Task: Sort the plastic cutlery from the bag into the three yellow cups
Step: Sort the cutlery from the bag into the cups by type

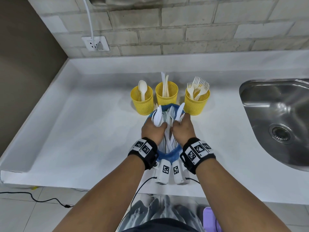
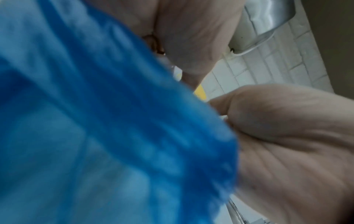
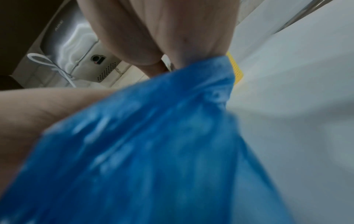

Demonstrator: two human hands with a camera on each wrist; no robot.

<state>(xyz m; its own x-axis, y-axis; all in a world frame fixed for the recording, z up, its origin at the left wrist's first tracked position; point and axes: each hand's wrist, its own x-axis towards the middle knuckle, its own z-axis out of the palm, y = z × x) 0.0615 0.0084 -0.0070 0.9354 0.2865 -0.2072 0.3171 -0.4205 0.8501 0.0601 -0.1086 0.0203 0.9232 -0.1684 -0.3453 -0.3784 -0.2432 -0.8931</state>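
Three yellow mesh cups stand in a row: the left cup (image 1: 142,101) holds a spoon, the middle cup (image 1: 166,94) knives, the right cup (image 1: 197,101) forks. In front of them lies an open blue bag (image 1: 169,154) full of white cutlery (image 1: 168,139). Inside the bag's mouth, my left hand (image 1: 153,129) grips a bunch of white spoons (image 1: 157,117). At the bag's right rim my right hand (image 1: 182,128) is curled with a white spoon (image 1: 181,109) sticking up from it. Blurred blue bag (image 2: 95,121) (image 3: 153,151) fills both wrist views and hides the fingertips.
The white counter (image 1: 83,128) meets a brick wall with a socket (image 1: 95,43) at the back left. A steel sink (image 1: 275,118) is sunk in at the right. The cups stand just beyond the bag.
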